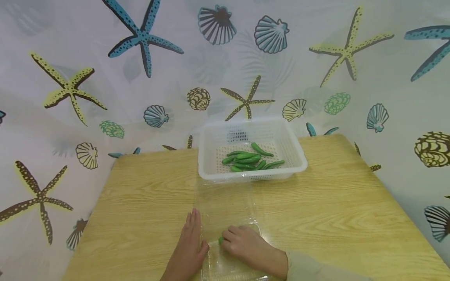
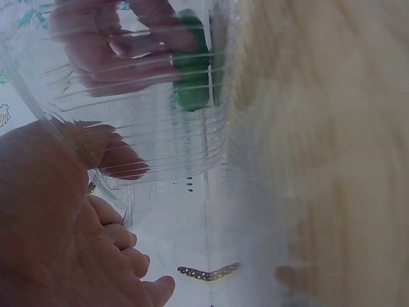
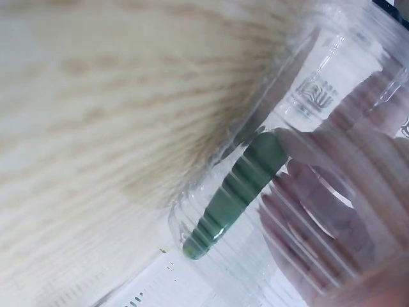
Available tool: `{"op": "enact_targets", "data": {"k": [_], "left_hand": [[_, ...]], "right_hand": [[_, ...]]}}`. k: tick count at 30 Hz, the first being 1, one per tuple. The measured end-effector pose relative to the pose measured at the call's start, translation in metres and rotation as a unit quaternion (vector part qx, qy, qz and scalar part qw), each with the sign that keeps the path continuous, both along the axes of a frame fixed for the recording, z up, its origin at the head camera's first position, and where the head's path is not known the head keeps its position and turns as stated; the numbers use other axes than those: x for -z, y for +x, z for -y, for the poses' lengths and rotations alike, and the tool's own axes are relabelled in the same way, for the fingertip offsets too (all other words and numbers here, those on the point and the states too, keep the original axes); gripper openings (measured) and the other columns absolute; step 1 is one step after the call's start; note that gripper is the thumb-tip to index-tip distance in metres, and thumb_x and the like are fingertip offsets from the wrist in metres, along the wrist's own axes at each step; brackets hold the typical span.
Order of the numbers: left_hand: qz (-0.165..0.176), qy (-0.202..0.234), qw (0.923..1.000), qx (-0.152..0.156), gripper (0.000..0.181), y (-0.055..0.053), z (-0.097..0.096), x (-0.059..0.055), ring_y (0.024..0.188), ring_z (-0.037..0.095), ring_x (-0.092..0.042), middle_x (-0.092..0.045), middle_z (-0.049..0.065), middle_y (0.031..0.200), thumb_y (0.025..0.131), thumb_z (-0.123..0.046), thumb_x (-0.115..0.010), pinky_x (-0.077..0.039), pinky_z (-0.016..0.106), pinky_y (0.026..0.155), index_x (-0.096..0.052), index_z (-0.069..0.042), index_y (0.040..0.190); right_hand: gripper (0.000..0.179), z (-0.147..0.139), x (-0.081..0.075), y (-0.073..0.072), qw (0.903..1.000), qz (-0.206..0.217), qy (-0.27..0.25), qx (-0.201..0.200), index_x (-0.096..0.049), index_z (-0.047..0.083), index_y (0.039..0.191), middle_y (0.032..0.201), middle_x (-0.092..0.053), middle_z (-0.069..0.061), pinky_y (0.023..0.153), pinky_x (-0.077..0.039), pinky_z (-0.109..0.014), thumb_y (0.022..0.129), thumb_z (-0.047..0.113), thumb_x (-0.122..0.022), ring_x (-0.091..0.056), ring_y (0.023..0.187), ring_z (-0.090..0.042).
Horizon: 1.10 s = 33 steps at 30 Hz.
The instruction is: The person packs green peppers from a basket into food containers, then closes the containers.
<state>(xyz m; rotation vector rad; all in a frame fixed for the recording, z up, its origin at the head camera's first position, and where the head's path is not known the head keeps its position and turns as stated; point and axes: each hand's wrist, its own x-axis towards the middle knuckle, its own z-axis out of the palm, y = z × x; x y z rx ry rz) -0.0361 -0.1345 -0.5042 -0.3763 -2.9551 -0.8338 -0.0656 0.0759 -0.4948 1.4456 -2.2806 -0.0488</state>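
Note:
A clear plastic clamshell box (image 1: 228,269) lies on the table with its lid (image 1: 225,199) folded back toward the basket. Inside the box, my right hand (image 1: 247,248) pinches a green chili pepper (image 3: 236,195) between thumb and fingers, low near the ribbed wall. Only the pepper's tip shows in the head view; the hand covers the rest. My left hand (image 1: 188,246) stands along the box's left side, its fingers extended forward and its thumb at the rim. Through the clear wall, the left wrist view shows the pepper (image 2: 192,64) under the right fingers.
At the far side of the wooden table (image 1: 147,203) stands a white perforated basket (image 1: 299,162) with several green chili peppers (image 1: 246,158) in it. The lid's far edge reaches the basket's front. A cloth printed with starfish and shells (image 1: 225,70) hangs behind the table.

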Motion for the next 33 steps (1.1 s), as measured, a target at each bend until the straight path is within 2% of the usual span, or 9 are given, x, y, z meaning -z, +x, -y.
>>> {"op": "enact_targets", "data": {"k": [8,13,16,20,29,33], "left_hand": [[0.011,0.005,0.9999,0.001,0.080,0.000,0.000,-0.001,0.140,0.032,-0.005,-0.004,0.014,0.154,0.089,-0.021,-0.055,-0.020,0.054,0.106,-0.004,-0.003,0.148],[0.005,-0.004,1.0000,-0.002,0.080,-0.001,0.001,-0.001,0.140,0.031,-0.006,-0.005,0.014,0.154,0.088,-0.022,-0.055,-0.020,0.053,0.107,-0.004,-0.003,0.148],[0.005,-0.006,1.0000,-0.004,0.080,-0.001,0.001,0.000,0.140,0.031,-0.006,-0.006,0.013,0.154,0.088,-0.021,-0.054,-0.020,0.052,0.107,-0.004,-0.004,0.148],[0.002,0.002,1.0000,0.000,0.080,-0.001,0.001,0.000,0.140,0.032,-0.007,-0.007,0.015,0.154,0.088,-0.020,-0.055,-0.020,0.052,0.107,-0.005,-0.002,0.148],[0.002,-0.001,1.0000,0.002,0.081,-0.001,0.001,0.000,0.140,0.032,-0.006,-0.004,0.015,0.154,0.088,-0.020,-0.055,-0.019,0.053,0.107,-0.002,-0.003,0.148],[-0.001,0.001,1.0000,0.002,0.081,0.000,0.002,0.001,0.140,0.031,-0.007,-0.005,0.014,0.154,0.088,-0.020,-0.055,-0.019,0.053,0.107,-0.003,-0.003,0.148]], "right_hand": [[0.012,-0.002,-0.011,-0.001,0.9997,0.021,-0.004,-0.011,-0.068,0.021,0.089,0.083,-0.057,0.011,0.055,-0.040,-0.014,0.078,0.022,-0.070,-0.052,0.074,-0.004],[0.012,-0.007,-0.028,-0.012,0.9913,0.093,-0.078,-0.051,-0.067,0.020,0.091,0.084,-0.059,0.012,0.064,-0.045,-0.013,0.079,0.017,-0.070,-0.054,0.075,-0.003],[0.017,-0.013,-0.037,-0.022,0.9839,0.113,-0.122,-0.065,-0.067,0.016,0.094,0.087,-0.061,0.009,0.069,-0.047,-0.014,0.078,0.014,-0.071,-0.056,0.078,-0.004],[0.022,-0.022,-0.049,-0.033,0.9824,0.101,-0.145,-0.061,-0.067,0.012,0.098,0.090,-0.063,0.006,0.074,-0.049,-0.019,0.077,0.013,-0.071,-0.059,0.081,-0.007],[0.021,-0.047,-0.076,-0.064,0.9766,0.124,-0.175,-0.019,-0.068,0.011,0.099,0.093,-0.065,0.003,0.075,-0.051,-0.026,0.078,0.011,-0.072,-0.061,0.086,-0.011],[0.021,-0.058,-0.089,-0.078,0.9727,0.133,-0.190,-0.014,-0.067,0.009,0.098,0.093,-0.064,0.001,0.076,-0.050,-0.028,0.078,0.008,-0.072,-0.059,0.087,-0.014]]}}
